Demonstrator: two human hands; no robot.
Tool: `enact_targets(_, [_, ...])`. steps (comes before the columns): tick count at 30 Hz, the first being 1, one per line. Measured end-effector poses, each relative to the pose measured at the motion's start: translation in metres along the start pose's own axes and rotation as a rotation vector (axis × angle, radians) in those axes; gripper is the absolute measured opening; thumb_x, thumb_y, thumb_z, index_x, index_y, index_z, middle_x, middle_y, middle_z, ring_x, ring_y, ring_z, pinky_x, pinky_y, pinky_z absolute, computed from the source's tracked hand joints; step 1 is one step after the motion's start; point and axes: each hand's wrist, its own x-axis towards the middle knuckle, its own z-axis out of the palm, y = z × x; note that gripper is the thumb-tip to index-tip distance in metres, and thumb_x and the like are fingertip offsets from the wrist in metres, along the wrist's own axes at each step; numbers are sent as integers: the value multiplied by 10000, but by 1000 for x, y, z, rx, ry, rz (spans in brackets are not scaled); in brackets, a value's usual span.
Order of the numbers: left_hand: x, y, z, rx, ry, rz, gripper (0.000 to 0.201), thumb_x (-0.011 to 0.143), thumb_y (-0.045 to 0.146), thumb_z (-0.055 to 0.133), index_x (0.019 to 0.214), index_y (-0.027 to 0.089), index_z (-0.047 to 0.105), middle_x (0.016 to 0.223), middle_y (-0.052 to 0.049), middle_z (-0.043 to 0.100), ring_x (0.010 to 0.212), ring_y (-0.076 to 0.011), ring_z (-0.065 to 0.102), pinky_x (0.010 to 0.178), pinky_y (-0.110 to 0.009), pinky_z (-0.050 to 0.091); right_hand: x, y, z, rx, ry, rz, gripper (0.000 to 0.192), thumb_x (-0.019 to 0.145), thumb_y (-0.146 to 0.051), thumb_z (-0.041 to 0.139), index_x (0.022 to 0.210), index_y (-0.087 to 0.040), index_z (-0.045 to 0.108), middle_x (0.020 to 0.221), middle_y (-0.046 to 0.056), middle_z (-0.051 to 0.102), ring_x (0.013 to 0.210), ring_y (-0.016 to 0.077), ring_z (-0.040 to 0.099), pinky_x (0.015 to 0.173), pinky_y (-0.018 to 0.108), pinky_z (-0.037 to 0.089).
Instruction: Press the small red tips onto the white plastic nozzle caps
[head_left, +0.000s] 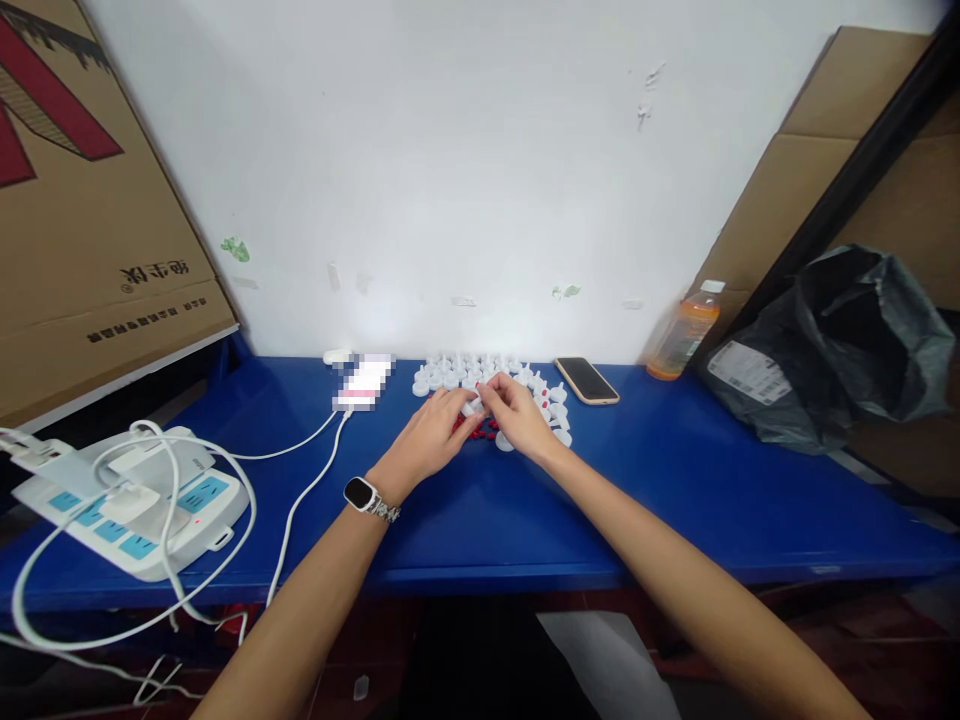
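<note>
My left hand (429, 437) and my right hand (519, 415) meet over the blue table (675, 480), fingertips almost touching. Between them they pinch one small white plastic piece (474, 406); both hands have their fingers curled onto it, though the piece is too small for me to tell which hand carries most of the grip. I take that white piece as my landmark.

Just behind it, toward the wall, stands a cluster of white plastic caps (469, 370) in loose rows, and more of them curve round the far side of my right hand. Right under the piece and a little nearer to me lie small red parts (484, 433), partly hidden by my fingers. To the right of the piece, beyond the caps, a phone (586, 380) lies flat, screen up and dark. Farther right again an orange drink bottle (682, 335) stands upright against the wall, and well beyond it a dark plastic bag (832, 345) slumps with a printed label on its side.

To the left of the piece, near it, a white device (364, 383) lies by the wall with a white cable (300, 495) running from it toward me. Well to the left of the piece sits a white power strip (135, 510) with blue sockets, plugs and looped cables on top. Above it a cardboard box (90, 200) leans against the wall. On my left wrist I wear a watch (362, 494) with a metal band.
</note>
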Motion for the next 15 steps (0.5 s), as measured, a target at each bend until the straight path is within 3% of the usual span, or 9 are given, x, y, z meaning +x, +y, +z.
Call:
enact_targets(8, [-2,2,2,67,42,104,369,1054,424,286,1261,183,471,1135,-112,594,1033,-234,595,887,-381,497,-2,-13,-8,-96,-80,-124,508,979,-596,370,648,-212,402,604,-41,371,612,126,397,607,266,329])
enact_targets(15, [-2,2,1,158,32,129,373,1058,402,264,1213,141,481,1128,-138,596,1001,-245,613,904,-407,500,-6,-17,-9,-144,-128,-151,468,1002,-546,338,672,-216,372,618,-39,382,605,129,389,610,275,311])
